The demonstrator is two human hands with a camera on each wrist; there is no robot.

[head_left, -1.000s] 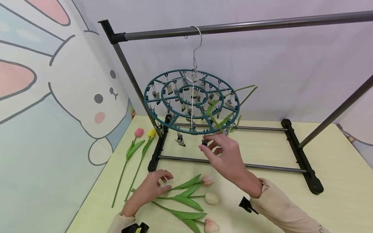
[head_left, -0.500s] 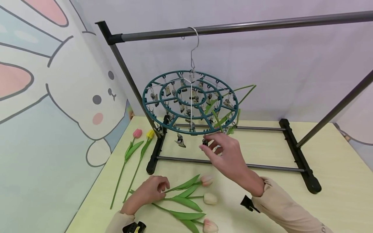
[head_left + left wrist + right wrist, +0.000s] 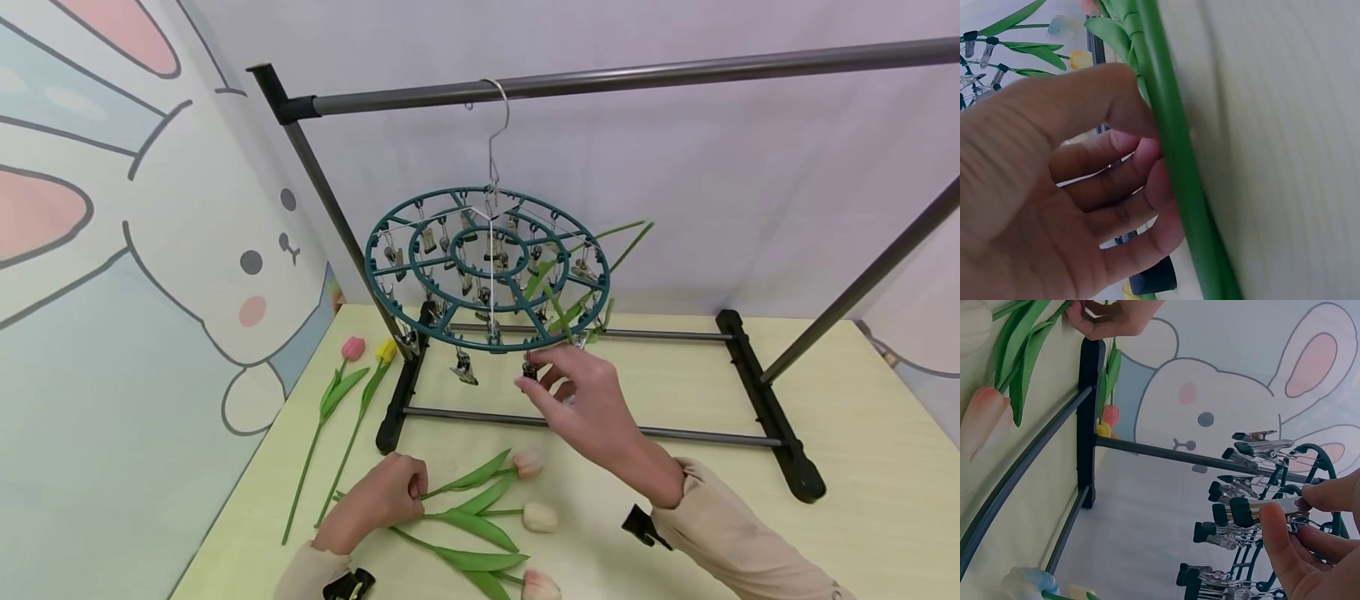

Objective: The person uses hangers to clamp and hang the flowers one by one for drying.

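Note:
In the head view my left hand is low over the table, pinching the stem of a pale pink tulip. The left wrist view shows that green stem at the thumb and fingertips. My right hand is raised to the front rim of a round green clip hanger. Its thumb and fingers grip one dangling metal clip with dark tips. Beside the held tulip lie a white tulip and another pink one. Green stems stick out at the hanger's right side.
The hanger hooks over a grey rail of a rack with black feet on the table. A pink tulip and a yellow tulip lie at left, near the rabbit-painted wall.
My left hand's thumb and fingers have closed onto the tulip stem, after hovering apart beside it. My right hand keeps its grip on the clip.

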